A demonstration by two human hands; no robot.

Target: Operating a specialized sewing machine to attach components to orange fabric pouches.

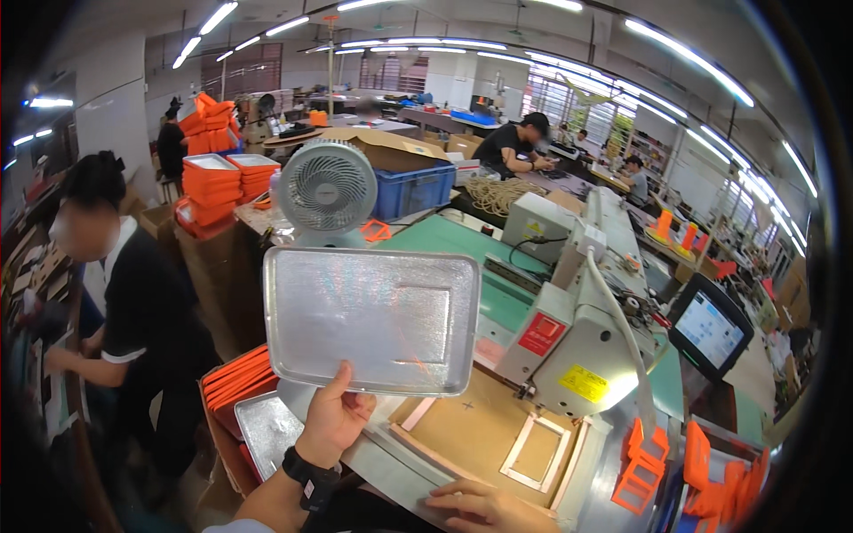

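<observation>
My left hand point(336, 417) grips a silver, foil-faced rectangular panel point(346, 311) by its lower edge, thumb on the near face. The panel has rounded corners, a raised rim and a smaller rectangle marked on its right half. It is held up, tilted towards me, above the bench. My right hand point(484, 506) lies at the bench's front edge, fingers stretched out, holding nothing that shows. Just beyond it is a brown template board point(480, 417) with pale strips and a small rectangular frame point(536, 453), under the head of a sewing machine point(569, 355).
At the right stand a touch screen point(708, 324) and orange frames point(641, 466). A box of orange pieces point(238, 377) and another silver panel point(269, 433) sit at lower left. A fan point(327, 186) and blue crate point(413, 188) stand behind. A co-worker point(151, 311) works at left.
</observation>
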